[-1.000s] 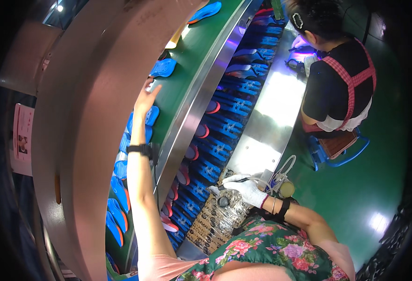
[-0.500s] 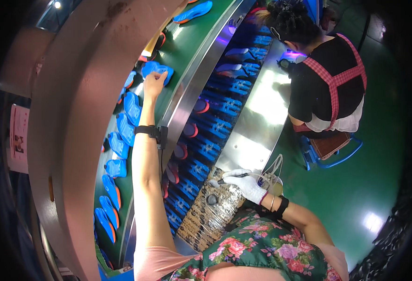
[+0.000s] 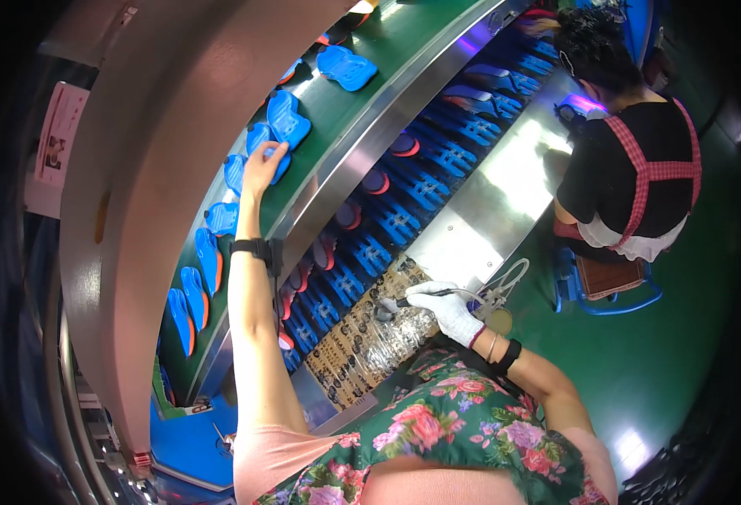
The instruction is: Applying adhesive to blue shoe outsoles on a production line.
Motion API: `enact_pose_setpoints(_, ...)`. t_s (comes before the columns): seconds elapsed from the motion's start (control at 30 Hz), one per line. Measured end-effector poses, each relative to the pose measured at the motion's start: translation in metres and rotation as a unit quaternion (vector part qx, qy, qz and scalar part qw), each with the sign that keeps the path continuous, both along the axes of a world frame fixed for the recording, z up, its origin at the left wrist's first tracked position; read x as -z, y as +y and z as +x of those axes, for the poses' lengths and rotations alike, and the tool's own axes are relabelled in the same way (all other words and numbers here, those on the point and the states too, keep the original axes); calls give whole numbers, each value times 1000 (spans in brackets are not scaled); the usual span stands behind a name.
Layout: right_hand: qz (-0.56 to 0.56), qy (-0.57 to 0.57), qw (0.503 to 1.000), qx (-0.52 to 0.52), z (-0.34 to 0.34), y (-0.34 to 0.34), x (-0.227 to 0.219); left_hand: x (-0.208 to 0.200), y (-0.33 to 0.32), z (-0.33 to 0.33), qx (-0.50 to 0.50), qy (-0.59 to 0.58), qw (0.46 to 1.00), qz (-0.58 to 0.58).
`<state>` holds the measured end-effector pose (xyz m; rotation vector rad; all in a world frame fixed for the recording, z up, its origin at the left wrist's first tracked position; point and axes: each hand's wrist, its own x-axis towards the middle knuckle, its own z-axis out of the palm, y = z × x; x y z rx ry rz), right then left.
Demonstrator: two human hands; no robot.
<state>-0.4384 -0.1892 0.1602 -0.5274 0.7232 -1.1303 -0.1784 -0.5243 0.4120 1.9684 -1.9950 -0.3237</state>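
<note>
My bare left hand (image 3: 261,170) reaches over the green belt (image 3: 330,118), its fingers closed at a blue insole (image 3: 258,136) that it partly covers. Another blue insole (image 3: 287,119) lies just beyond the fingers, and a further one (image 3: 347,67) rests farther up the belt. My right hand (image 3: 444,308), in a white knit glove, is closed around a slim dark tool (image 3: 412,300) with a pale hose behind it. The tool's tip is beside a small dark round piece (image 3: 385,311) on the plastic-wrapped cardboard (image 3: 370,345).
Several blue-and-orange insoles (image 3: 193,296) line the belt. A metal rail (image 3: 345,164) divides it from a rack of blue holders (image 3: 400,223) with soles. A brown curved housing (image 3: 126,219) rises at left. At right, a person (image 3: 640,181) sits on a blue-framed stool (image 3: 610,282).
The view has shifted. My left hand has left the insole it was touching and come back to a nearer one. My right hand still holds the tool, its tip now closer to the dark piece.
</note>
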Motion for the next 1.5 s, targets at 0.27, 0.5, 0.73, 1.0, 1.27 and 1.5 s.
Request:
enact_pose_setpoints(0.27, -5, 2, 1000, -29, 10, 0, -4, 4, 57, 9, 16, -28, 988, -148)
enact_pose_setpoints(0.5, 25, 20, 999, -13, 8, -4, -1, 22, 71, 75, -267, -184, 940, -104)
enact_pose_setpoints(0.73, 24, 19, 999, -25, 17, -3, -3, 49, 47, 121, -127, -106, 972, -165)
enact_pose_setpoints(1.0, 35, 9, 999, -37, 16, 0, -2, 42, 55, 137, 56, -124, 974, -183)
enact_pose_setpoints(1.27, 53, -2, 997, -49, 26, -8, 11, 40, 81, 85, 60, -44, 985, -153)
enact_pose_setpoints(1.5, 34, 18, 996, -77, 24, -13, 22, 33, 73, -11, 30, -94, 986, -131)
